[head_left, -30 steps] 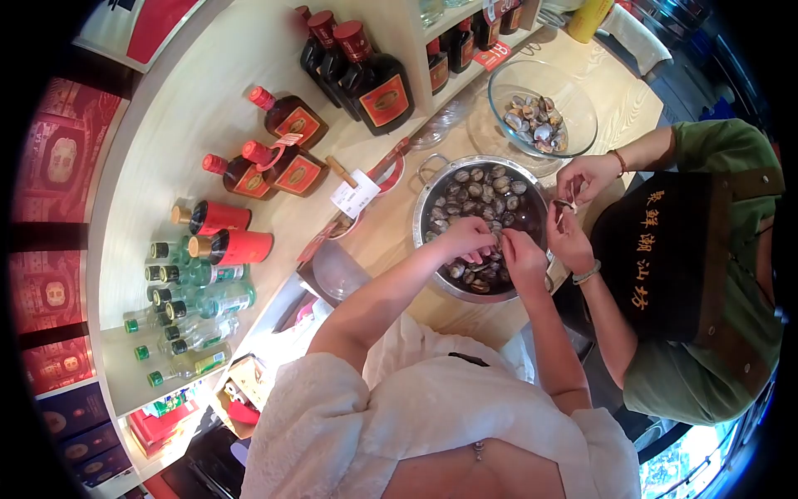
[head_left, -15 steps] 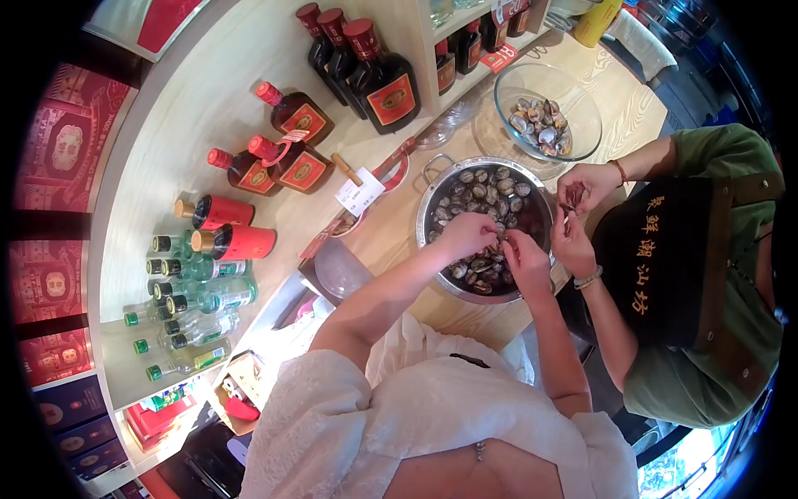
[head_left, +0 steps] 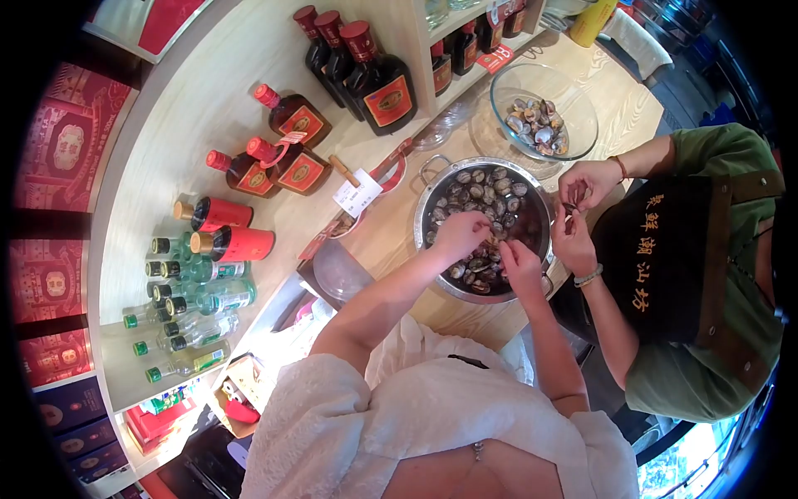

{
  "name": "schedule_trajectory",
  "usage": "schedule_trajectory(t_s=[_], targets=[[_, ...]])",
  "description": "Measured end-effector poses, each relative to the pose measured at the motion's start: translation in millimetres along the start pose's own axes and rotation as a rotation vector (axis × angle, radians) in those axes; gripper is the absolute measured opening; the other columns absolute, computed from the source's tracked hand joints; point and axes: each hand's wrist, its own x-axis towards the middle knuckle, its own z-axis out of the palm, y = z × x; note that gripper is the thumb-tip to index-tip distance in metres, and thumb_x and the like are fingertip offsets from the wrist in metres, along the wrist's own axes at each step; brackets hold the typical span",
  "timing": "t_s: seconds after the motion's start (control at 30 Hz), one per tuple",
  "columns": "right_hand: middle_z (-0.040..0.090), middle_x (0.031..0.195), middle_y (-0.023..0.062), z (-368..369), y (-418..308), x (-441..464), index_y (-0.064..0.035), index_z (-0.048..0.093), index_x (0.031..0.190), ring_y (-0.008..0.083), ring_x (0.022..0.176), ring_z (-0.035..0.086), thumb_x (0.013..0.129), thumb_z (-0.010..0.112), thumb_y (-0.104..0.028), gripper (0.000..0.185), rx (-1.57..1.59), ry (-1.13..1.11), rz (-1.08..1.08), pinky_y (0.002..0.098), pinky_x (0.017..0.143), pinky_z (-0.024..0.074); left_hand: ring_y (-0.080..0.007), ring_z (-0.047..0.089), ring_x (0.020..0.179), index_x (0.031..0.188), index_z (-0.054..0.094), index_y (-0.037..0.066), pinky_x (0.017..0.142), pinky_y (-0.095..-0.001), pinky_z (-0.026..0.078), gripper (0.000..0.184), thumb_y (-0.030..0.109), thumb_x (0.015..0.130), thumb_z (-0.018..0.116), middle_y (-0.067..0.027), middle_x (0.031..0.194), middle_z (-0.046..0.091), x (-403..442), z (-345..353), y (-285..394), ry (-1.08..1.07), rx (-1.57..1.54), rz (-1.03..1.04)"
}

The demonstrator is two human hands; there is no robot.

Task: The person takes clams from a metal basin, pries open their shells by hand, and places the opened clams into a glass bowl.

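Note:
A metal pot [head_left: 421, 218] holds many dark ribbed clams [head_left: 476, 191] in dark liquid. Over its middle, my left hand [head_left: 462, 236] pinches with thumb and fingers at a small clam, partly hidden by the fingertips. Close on its right, my right hand [head_left: 521, 268] is closed too, its fingertips meeting the same clam. Across the pot's right rim, a co-worker's hands [head_left: 575, 231] work on another clam. Behind the pot stands a clear glass bowl [head_left: 584, 104] with opened clams [head_left: 538, 126] inside.
Dark liquor bottles [head_left: 384, 96] and clear green-capped bottles [head_left: 212, 297] stand on shelving to the left. A white paper slip [head_left: 357, 193] lies by the table's [head_left: 397, 229] left edge. The co-worker's dark apron [head_left: 657, 258] is close on the right.
My hands have drawn slightly apart, the fingertips still over the clams. The co-worker's fingers have shifted a little around their clam.

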Motion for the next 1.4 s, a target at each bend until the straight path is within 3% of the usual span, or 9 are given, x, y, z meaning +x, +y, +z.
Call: schedule_trajectory(t_s=[0.13,0.37,0.7,0.8,0.93,1.13,1.23,1.3,1.4], targets=[[0.055,0.06,0.0001,4,-6,-1,-0.0037,0.058,0.083,0.0061,0.046,0.05,0.089,0.048,-0.025,0.025,0.668,-0.211,0.513,0.0186,0.04,0.0387,-0.0197,0.062,0.061,0.09,0.062,0.004,0.057,-0.0293,0.049,0.017,0.014,0.076,0.059,-0.0114,0.075,0.064,-4,8,1,0.232,0.07,0.174],[0.056,0.06,0.0012,4,-7,9,-0.0045,0.057,0.081,0.0075,0.045,0.05,0.088,0.048,-0.026,0.024,0.806,-0.139,0.734,0.0192,0.04,0.0395,-0.0185,0.063,0.064,0.097,0.061,0.005,0.058,-0.028,0.048,0.02,0.014,0.078,0.058,-0.011,0.078,0.065,-6,11,0,0.211,0.057,0.146],[0.056,0.058,0.0045,2,3,6,-0.0043,0.055,0.074,0.0143,0.046,0.053,0.086,0.05,-0.018,0.019,0.665,-0.044,0.394,0.0243,0.042,0.0414,-0.0235,0.063,0.063,0.094,0.061,0.01,0.058,-0.0313,0.049,0.016,0.015,0.079,0.059,-0.0114,0.071,0.063,11,6,1,0.216,0.085,0.122],[0.057,0.067,0.0118,1,13,5,-0.0087,0.057,0.082,0.0271,0.056,0.057,0.081,0.052,-0.022,0.014,-0.185,0.06,0.165,0.0347,0.053,0.047,-0.0201,0.062,0.061,0.093,0.062,0.01,0.057,-0.0292,0.047,0.015,0.015,0.079,0.059,-0.0099,0.07,0.063,29,6,2,0.301,0.002,0.196],[0.054,0.083,0.01,0,11,8,-0.0112,0.053,0.095,0.0282,0.067,0.06,0.08,0.054,-0.025,0.021,-0.541,0.018,0.143,0.0381,0.057,0.0493,-0.019,0.06,0.06,0.092,0.062,0.008,0.056,-0.0282,0.046,0.016,0.015,0.078,0.061,-0.0087,0.067,0.06,80,-6,18,0.321,0.02,0.266],[0.053,0.08,0.0088,2,28,2,-0.0109,0.05,0.093,0.0255,0.063,0.06,0.08,0.053,-0.026,0.02,-0.569,0.009,0.042,0.0371,0.051,0.0496,-0.0221,0.061,0.066,0.084,0.063,0.003,0.061,-0.0311,0.047,0.014,0.014,0.077,0.06,-0.0103,0.073,0.062,201,-25,69,0.371,0.235,0.362],[0.054,0.078,0.0086,-6,30,4,-0.0112,0.051,0.094,0.0259,0.065,0.059,0.08,0.053,-0.026,0.02,-0.554,0.073,0.024,0.0373,0.054,0.0492,-0.0278,0.061,0.073,0.082,0.064,0.006,0.066,-0.0351,0.048,0.016,0.019,0.074,0.059,-0.0131,0.077,0.063,268,-19,62,0.399,0.434,0.228],[0.057,0.08,0.0064,-9,30,5,-0.0135,0.054,0.098,0.0243,0.076,0.058,0.079,0.055,-0.025,0.022,-0.481,0.01,0.131,0.0407,0.075,0.0425,-0.0294,0.061,0.078,0.081,0.066,0.01,0.068,-0.0382,0.049,0.017,0.021,0.073,0.056,-0.014,0.084,0.064,301,-12,56,0.4,0.524,0.077],[0.057,0.078,0.0081,-9,36,7,-0.0119,0.055,0.096,0.0266,0.07,0.058,0.079,0.056,-0.024,0.021,-0.407,0.049,0.105,0.0392,0.063,0.0462,-0.0297,0.061,0.085,0.085,0.066,0.01,0.072,-0.0382,0.049,0.018,0.019,0.073,0.055,-0.0139,0.089,0.063,335,-1,59,0.342,0.574,-0.054]])
